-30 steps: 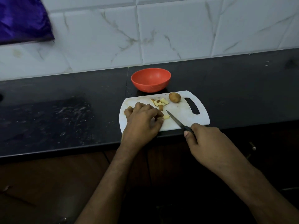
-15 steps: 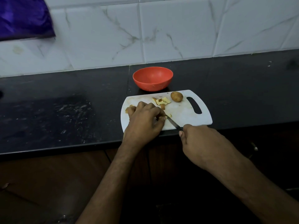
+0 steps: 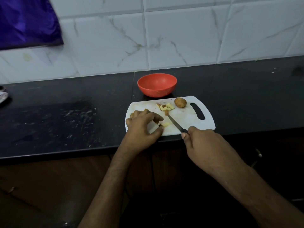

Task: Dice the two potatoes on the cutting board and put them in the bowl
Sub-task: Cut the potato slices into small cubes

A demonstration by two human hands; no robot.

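Observation:
A white cutting board (image 3: 185, 119) lies at the counter's front edge. One whole potato (image 3: 180, 102) sits at its far side near the handle slot. A small heap of diced potato (image 3: 166, 107) lies left of it. My left hand (image 3: 143, 125) rests on the board's left part with curled fingers over a piece of cut potato (image 3: 165, 124); more potato under the hand is mostly hidden. My right hand (image 3: 204, 143) grips a knife (image 3: 175, 125), its blade pointing up and left on the board, tip near the diced heap. The empty red bowl (image 3: 157, 84) stands just behind the board.
The black counter (image 3: 65, 116) stretches left and right of the board, with white scuffs on the left. A tiled wall rises behind the bowl. A purple cloth (image 3: 28, 22) hangs at the upper left. Dark cabinet fronts lie below the counter edge.
The knife blade has drawn out from under my left hand's fingers and now lies free to the right. My left hand's fingers have spread slightly, showing a cut piece.

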